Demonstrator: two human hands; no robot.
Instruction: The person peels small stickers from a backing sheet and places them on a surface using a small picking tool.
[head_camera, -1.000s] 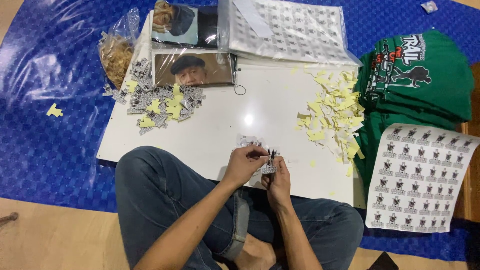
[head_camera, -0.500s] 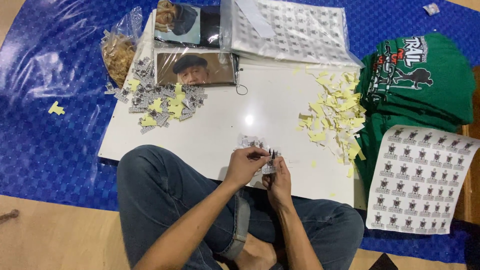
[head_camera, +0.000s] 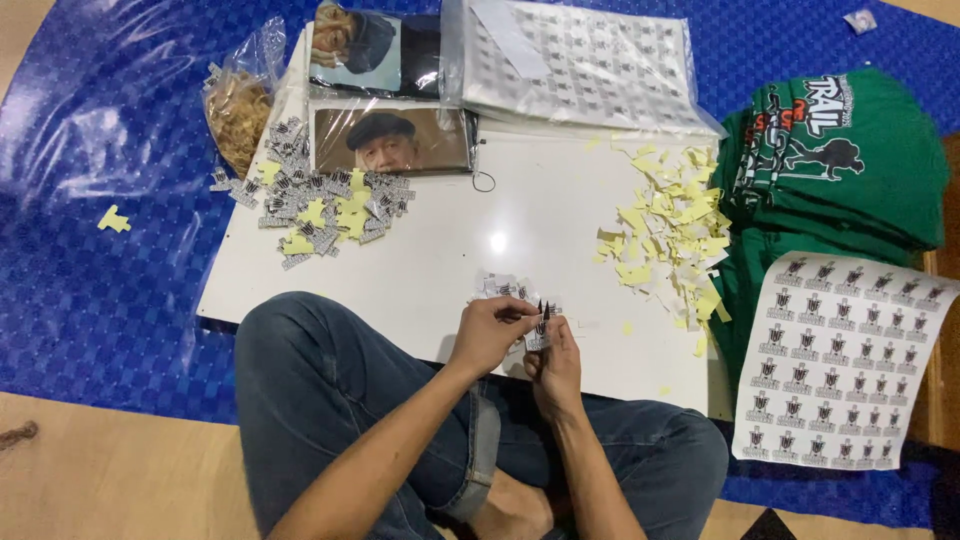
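Observation:
I sit cross-legged at the near edge of a white board (head_camera: 440, 250). My left hand (head_camera: 487, 332) and my right hand (head_camera: 556, 366) meet just over that edge. Together they pinch a small stack of black-and-white cut-out stickers (head_camera: 541, 325), held upright between the fingertips. My right hand grips the stack from below. The fingers of my left hand pinch it at its top left. A few more small stickers (head_camera: 500, 288) lie on the board just beyond my hands.
A heap of cut stickers (head_camera: 320, 205) lies at the board's far left and a pile of yellow backing scraps (head_camera: 670, 225) at its right. Folded green shirts (head_camera: 840, 160), a printed sticker sheet (head_camera: 850, 360), bagged sheets (head_camera: 580, 65), photo prints (head_camera: 390, 140) and a bag of rubber bands (head_camera: 238, 105) surround it on a blue mat.
My hands stay in the same place over the board's near edge, with only slight finger movement on the sticker stack.

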